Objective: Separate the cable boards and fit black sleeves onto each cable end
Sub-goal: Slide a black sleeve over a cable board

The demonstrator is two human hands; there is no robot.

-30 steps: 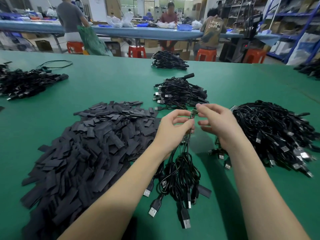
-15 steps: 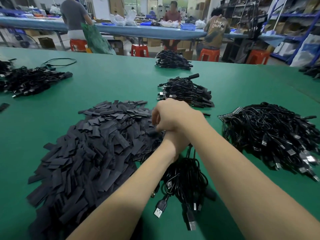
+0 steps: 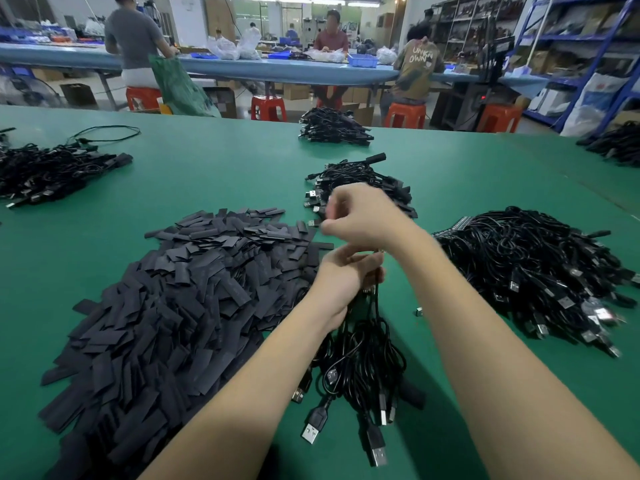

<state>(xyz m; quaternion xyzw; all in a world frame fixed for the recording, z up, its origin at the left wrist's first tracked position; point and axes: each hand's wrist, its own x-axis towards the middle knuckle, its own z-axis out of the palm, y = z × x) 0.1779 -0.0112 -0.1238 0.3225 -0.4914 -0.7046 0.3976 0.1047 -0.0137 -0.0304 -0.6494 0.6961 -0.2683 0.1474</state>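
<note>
My left hand [image 3: 346, 275] grips the upper ends of a bundle of thin black USB cables [image 3: 360, 358] hanging toward the near edge of the green table [image 3: 214, 174]. My right hand [image 3: 363, 216], fingers curled and blurred, crosses above it by the heap of flat black sleeves [image 3: 166, 306] spread over the table's near left; I cannot tell whether it has one pinched. To do this well, I should keep one cable end proud of my left fingers, steady, and slide the sleeve on squarely.
</note>
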